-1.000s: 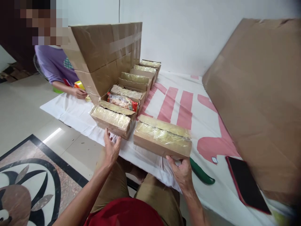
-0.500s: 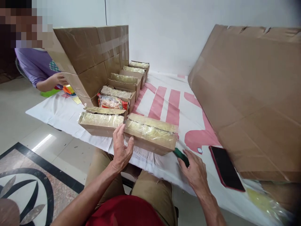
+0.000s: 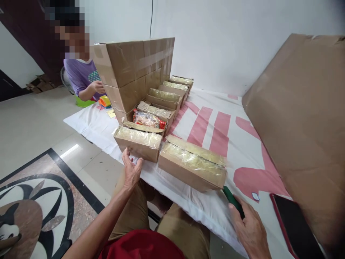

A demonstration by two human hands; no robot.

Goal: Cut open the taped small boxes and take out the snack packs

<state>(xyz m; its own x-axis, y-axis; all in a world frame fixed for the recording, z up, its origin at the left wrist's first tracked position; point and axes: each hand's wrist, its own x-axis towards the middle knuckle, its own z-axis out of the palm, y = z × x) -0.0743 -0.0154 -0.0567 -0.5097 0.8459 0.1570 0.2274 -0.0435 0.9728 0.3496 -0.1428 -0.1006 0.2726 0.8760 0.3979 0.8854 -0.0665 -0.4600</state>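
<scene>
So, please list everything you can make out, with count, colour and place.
Long cardboard boxes: two, brown, front
Other cardboard boxes: at least four, brown, behind
Stacked cartons: several, brown, left
Cardboard panel: one, brown, right
Plastic packet: one, red-clear, among boxes
Slim object: one, green, lower right
Rectangular phone: one, black-red, right
Tablecloth: one, white-pink, centre
Co-worker: one, purple top, left
Small item: one, orange-yellow, near co-worker
Tiled floor: one, beige, left
Wall: one, white, back
Left hand: one, bare, near left box
Right hand: one, bare, at slim object
Shirt: one, red, bottom
Trousers: one pair, tan, bottom
</scene>
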